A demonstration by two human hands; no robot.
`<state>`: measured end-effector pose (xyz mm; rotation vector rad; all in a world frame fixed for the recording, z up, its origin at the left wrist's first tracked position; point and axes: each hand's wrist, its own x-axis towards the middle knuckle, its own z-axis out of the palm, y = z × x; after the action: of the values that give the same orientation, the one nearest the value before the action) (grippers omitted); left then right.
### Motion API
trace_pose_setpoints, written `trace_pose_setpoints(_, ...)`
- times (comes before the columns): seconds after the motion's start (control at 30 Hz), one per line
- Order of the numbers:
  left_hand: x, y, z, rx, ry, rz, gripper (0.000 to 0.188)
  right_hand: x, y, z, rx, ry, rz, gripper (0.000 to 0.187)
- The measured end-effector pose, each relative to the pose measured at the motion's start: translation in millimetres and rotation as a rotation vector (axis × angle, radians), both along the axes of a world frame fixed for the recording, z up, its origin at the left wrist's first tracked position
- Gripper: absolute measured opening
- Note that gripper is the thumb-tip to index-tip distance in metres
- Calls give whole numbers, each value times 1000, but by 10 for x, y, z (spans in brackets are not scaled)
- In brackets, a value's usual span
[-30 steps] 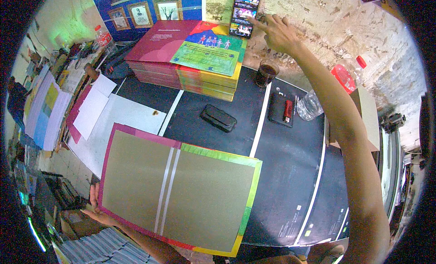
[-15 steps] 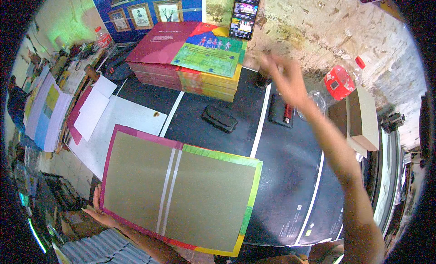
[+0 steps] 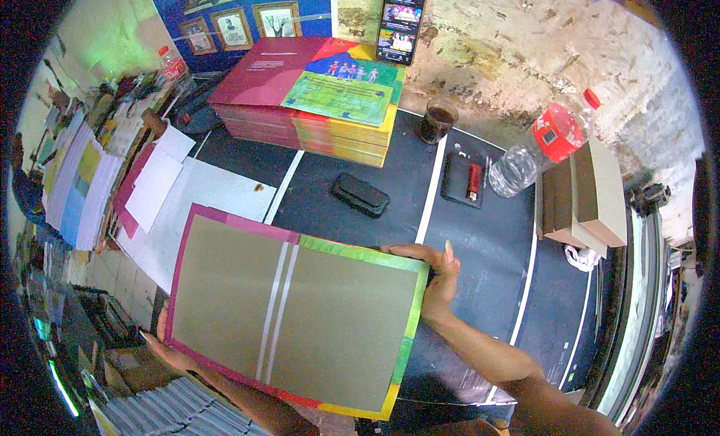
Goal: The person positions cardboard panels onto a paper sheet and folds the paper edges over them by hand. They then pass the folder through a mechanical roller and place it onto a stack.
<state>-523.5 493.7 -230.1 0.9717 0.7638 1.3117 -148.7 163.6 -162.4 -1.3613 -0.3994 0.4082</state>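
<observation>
An open book cover (image 3: 342,320) faces me with its grey-brown board inside, purple, green, yellow and red turned-in edges and two pale strips down the spine. My left hand (image 3: 166,347) holds its lower left edge, fingers partly hidden behind the board. At the upper right corner my right hand (image 3: 436,283) grips the cover, thumb up and fingers behind the edge. Beyond the cover a black case (image 3: 361,195) lies on the dark table (image 3: 480,263). A thick stack of similar purple and multicoloured covers (image 3: 255,128) stands farther back.
A phone (image 3: 400,25) leans against the wall behind the stack. Back right stand a glass of dark drink (image 3: 436,124), a black wallet with a red lighter (image 3: 474,182), a tilted plastic bottle (image 3: 529,155) and book blocks (image 3: 596,200). White sheets (image 3: 154,187) lie on the left.
My right hand has come down from near the glass to the cover's upper right corner and taken hold of it. My left hand keeps its grip, and the cover has barely shifted.
</observation>
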Motion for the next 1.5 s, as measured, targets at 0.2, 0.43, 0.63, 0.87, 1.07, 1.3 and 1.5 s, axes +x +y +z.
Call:
trace_pose_setpoints(0.2,30,-1,-31,-1,-14,-2,82,1,11,68,-41,16,1,89)
trace_pose_setpoints(0.43,49,-33,34,67,23,54,83,689,193,187,71,-217,52,51)
trace_pose_setpoints(0.63,229,-57,-23,194,159,192,83,2544,788,963,-704,-1522,-61,45)
trace_pose_setpoints(0.87,29,11,-82,247,148,11,80,3418,1053,1030,-1120,-1794,44,63)
trace_pose_setpoints(1.07,33,-20,15,184,59,-33,80,3499,1168,1297,-1126,-1782,-16,59)
trace_pose_setpoints(1.3,171,-15,-20,107,7,-78,82,3199,855,1413,-829,-1672,-71,39)
trace_pose_setpoints(1.5,36,-75,12,149,95,68,80,1154,57,645,-243,-567,441,34)
